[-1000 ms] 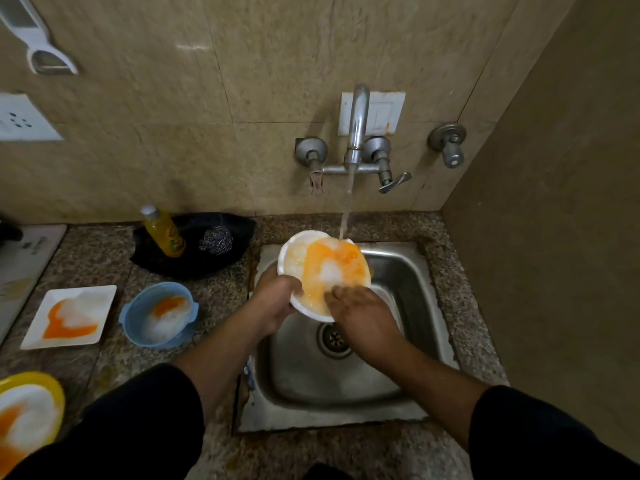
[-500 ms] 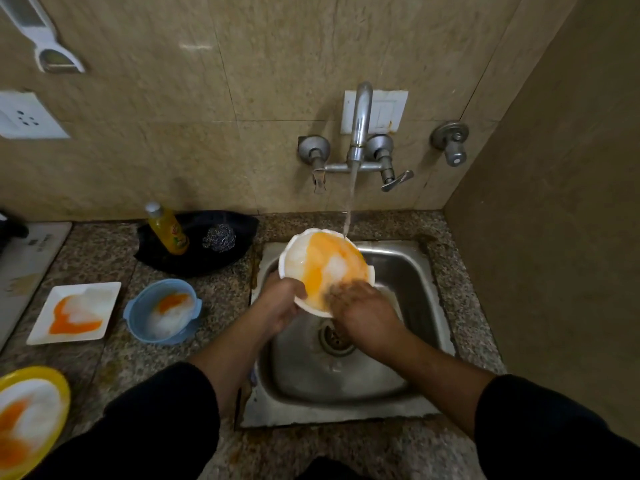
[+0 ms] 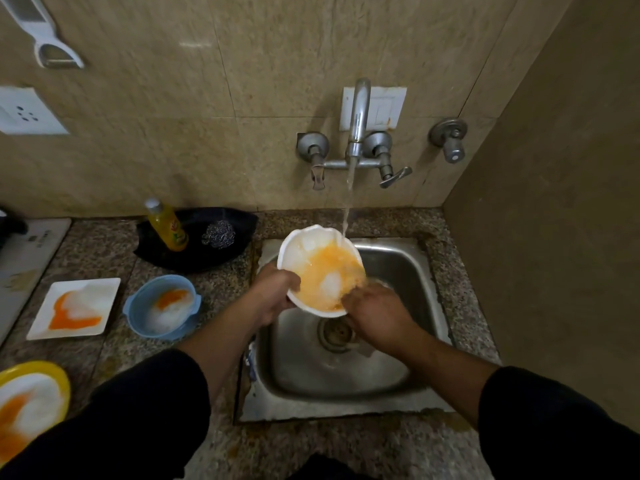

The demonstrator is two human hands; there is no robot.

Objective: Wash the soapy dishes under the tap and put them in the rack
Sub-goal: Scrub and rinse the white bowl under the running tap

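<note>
A white scalloped bowl (image 3: 304,247), smeared orange and foamy inside, is tilted over the steel sink (image 3: 398,268). Water from the tap (image 3: 358,116) falls onto its far rim. My left hand (image 3: 270,296) grips the bowl's left rim. My right hand (image 3: 375,315) lies at the bowl's lower right edge with its fingers inside, rubbing the surface. On the counter to the left wait a soapy blue bowl (image 3: 162,308), a white square plate (image 3: 74,308) and a yellow plate (image 3: 29,405). No rack is in view.
A yellow soap bottle (image 3: 168,225) and a steel scrubber (image 3: 218,233) sit on a black tray (image 3: 194,251) behind the blue bowl. A side wall (image 3: 554,202) stands close on the sink's right. The drain (image 3: 334,332) lies under the bowl.
The orange residue and foam have spread and thinned across the bowl's inside under the water. My right hand's fingers have rubbed round the lower part; the bowl tipped slightly.
</note>
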